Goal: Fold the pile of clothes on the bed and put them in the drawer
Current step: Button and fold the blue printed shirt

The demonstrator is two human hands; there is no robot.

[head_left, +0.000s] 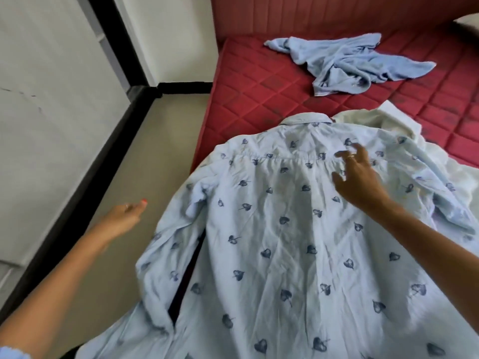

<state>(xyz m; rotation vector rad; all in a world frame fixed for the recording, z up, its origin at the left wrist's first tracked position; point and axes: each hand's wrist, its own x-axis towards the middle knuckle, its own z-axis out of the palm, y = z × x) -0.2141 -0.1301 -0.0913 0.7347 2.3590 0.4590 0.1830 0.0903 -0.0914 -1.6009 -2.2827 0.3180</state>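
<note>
Two hands are seen over one shirt, which lies back-up at the near left corner of the bed. At the far left, the left hand is held out over the floor, off the bed's left edge; its fingers are loosely extended and nothing is held. Just beside it, the shirt's left sleeve hangs bunched over that edge, so this hand is judged the nearer one for gathering it. The shirt, pale blue with a dark leaf print, is laid with its long axis running from the near edge toward the headboard, collar at the far end. The right hand is placed over the shoulder seam just below the collar, fingers spread apart and gripping nothing; whether the cloth is touched cannot be told. A cream cloth is tucked under the shirt's right shoulder. Farther off, toward the headboard, a crumpled blue towel is left unfolded. No label or writing can be read. No drawer is in view.
</note>
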